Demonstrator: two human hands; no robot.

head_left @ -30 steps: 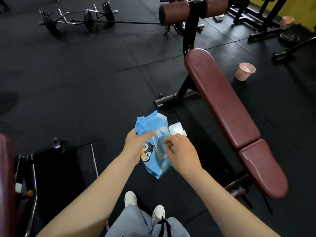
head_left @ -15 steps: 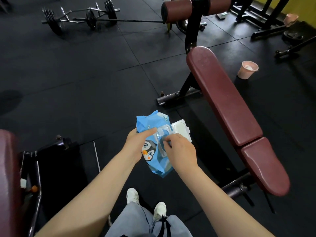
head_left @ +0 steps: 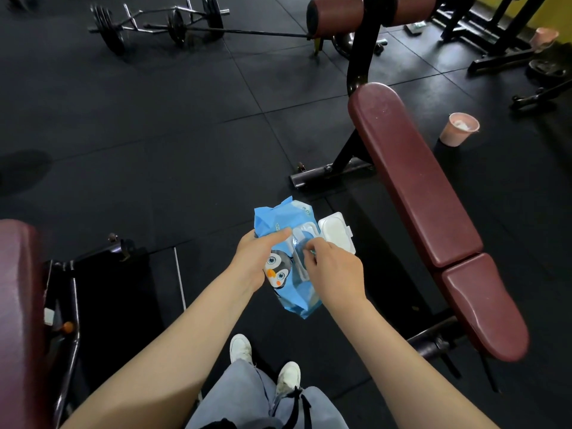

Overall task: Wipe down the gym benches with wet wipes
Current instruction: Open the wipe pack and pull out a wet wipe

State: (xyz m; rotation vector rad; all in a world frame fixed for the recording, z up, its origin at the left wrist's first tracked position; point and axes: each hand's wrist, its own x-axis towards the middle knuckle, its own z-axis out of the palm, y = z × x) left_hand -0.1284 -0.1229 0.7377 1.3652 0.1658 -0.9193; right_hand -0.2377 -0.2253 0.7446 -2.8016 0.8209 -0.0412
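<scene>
**Wipe pack in both my hands, lid flipped up**

Far left edge: maroon pad of a second bench [head_left: 15, 305], black frame beside it. Up top left, barbells [head_left: 161, 23] on the black rubber floor [head_left: 154, 134].

My left hand [head_left: 257, 258] grips the blue wet wipe pack [head_left: 288, 274] from its left side, thumb laid across the front, fingers wrapped behind. Pack has a penguin cartoon printed on it; small print near the top is too fine to read. No brand I can make out.

White flip lid [head_left: 335, 232] stands open, hinged to the right of the dispenser opening. My right hand [head_left: 334, 270] is curled over that opening, fingertips pinching at it; can't tell if a wipe is actually between them.

Right of the pack: maroon bench [head_left: 418, 187], long backrest plus short seat pad, well apart from my hands. Pink cup [head_left: 458, 130] on the floor beyond it, something white inside.

Bottom centre: my grey trousers, white shoes.
</scene>
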